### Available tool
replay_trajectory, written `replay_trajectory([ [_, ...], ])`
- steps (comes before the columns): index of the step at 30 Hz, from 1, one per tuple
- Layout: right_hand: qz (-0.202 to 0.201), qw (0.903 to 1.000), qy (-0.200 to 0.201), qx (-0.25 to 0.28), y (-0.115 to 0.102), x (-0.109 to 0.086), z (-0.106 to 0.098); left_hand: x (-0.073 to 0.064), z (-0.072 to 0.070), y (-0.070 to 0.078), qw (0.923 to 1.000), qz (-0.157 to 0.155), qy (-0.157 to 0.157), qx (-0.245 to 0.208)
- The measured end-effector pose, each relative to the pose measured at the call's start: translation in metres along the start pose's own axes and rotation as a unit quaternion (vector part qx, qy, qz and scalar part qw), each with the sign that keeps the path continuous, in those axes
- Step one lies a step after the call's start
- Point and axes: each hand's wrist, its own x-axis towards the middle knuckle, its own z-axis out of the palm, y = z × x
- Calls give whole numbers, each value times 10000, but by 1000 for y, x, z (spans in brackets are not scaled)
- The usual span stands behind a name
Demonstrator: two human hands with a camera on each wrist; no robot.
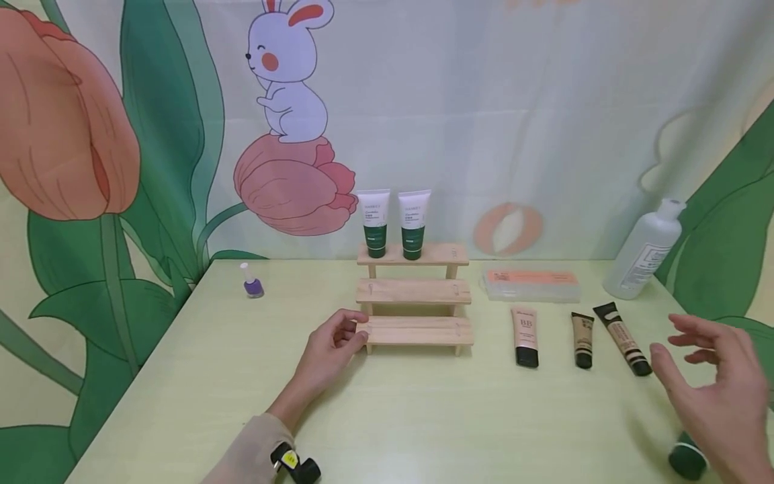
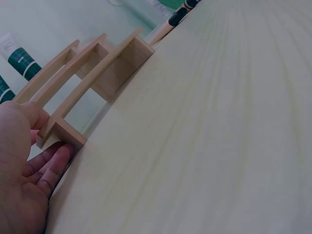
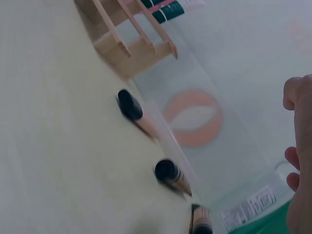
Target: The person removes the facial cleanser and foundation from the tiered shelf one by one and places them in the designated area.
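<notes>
A three-step wooden display stand [image 1: 414, 329] stands mid-table. My left hand [image 1: 329, 346] grips the left end of its lowest step; in the left wrist view the thumb lies on top and the fingers [image 2: 56, 168] reach under the end. Two white-and-green squeeze tubes [image 1: 375, 225] [image 1: 414, 225] stand upright on the top step. Over the right side of the table my right hand [image 1: 722, 383] is held in the air, fingers loosely bent and nothing between them. Below it shows the dark green end of another tube [image 1: 688, 457], mostly hidden by the hand.
Right of the stand lie a pink BB cream tube [image 1: 525, 336], a small tan tube [image 1: 583, 339] and a longer brown tube [image 1: 623, 338]. Behind them are a clear plastic case [image 1: 532, 288] and a white bottle [image 1: 646, 252]. A purple nail polish bottle [image 1: 253, 286] stands at the back left.
</notes>
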Motion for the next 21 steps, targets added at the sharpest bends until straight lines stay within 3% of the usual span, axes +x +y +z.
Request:
replay_trajectory([
  [5,-178,9950,-340,920,-20,14,19,0,0,1,10000,-32,5,32],
  [12,-348,9729,-868,2115,-58,31,55,-1,-1,0,10000,-31,42,29],
  [21,-297,9479,-1306,2889,-96,47,104,0,0,1,10000,12,12,12],
])
